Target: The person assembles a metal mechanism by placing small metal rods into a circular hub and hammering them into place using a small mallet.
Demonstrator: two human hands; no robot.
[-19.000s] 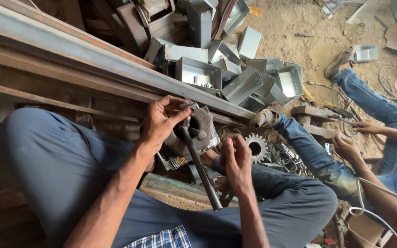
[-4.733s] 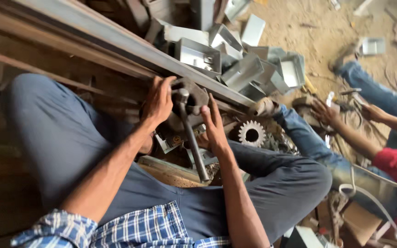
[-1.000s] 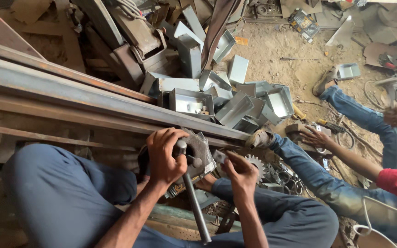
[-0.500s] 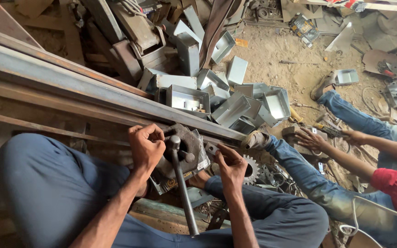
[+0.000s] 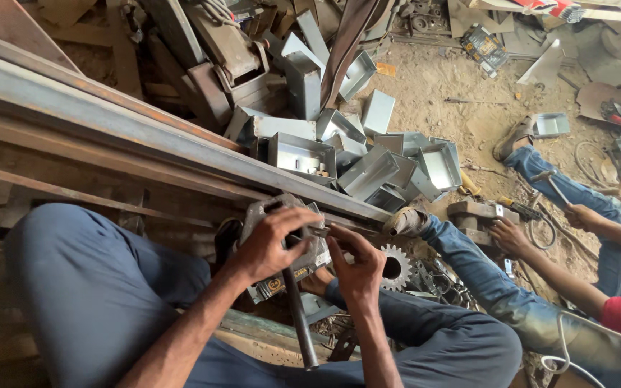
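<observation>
— So, the hands?
— Left hand [image 5: 271,244] clamps the grey metal fixture [image 5: 282,237] over the lap; right hand [image 5: 357,266] pinches its right edge.
— Around them?
— Steel beam [image 5: 145,136] beyond, metal boxes [image 5: 368,162] farther, sprocket [image 5: 394,267] right, dirt floor [image 5: 440,93].

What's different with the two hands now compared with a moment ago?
The left hand has slid off the rod's top end onto the grey metal part. The right hand has shifted in, pinching a small piece at the part's edge. The dark rod, toothed gear and long steel beam stayed put.
</observation>
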